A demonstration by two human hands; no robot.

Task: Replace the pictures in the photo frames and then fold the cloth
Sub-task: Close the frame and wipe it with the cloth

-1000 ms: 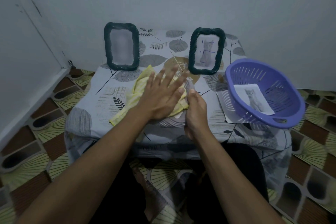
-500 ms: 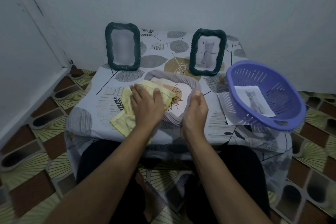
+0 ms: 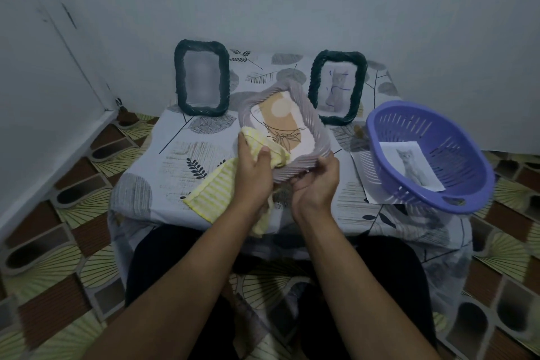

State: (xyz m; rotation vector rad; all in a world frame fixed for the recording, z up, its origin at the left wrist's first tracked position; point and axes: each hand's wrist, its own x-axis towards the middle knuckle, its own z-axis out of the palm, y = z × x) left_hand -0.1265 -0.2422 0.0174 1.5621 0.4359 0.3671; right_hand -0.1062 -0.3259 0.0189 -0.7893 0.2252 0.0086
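1. Gripping pale lilac ribbed rectangular photo frame (image 3: 313,126) by its near edge, right hand (image 3: 317,181) curled round it; frame tilted over mid-table.
2. Clutching yellow striped cloth (image 3: 211,193) in left hand (image 3: 252,172), pressed to frame's near-left corner.
3. Trailing onto leaf-print tablecloth (image 3: 175,161).

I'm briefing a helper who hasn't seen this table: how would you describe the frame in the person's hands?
On the leaf-print table, two dark green frames stand at the back. Between and in front of them, the right hand holds up a tilted frame while the left hand holds a yellow cloth against it. It alone is pale grey, with a tan leaf picture.
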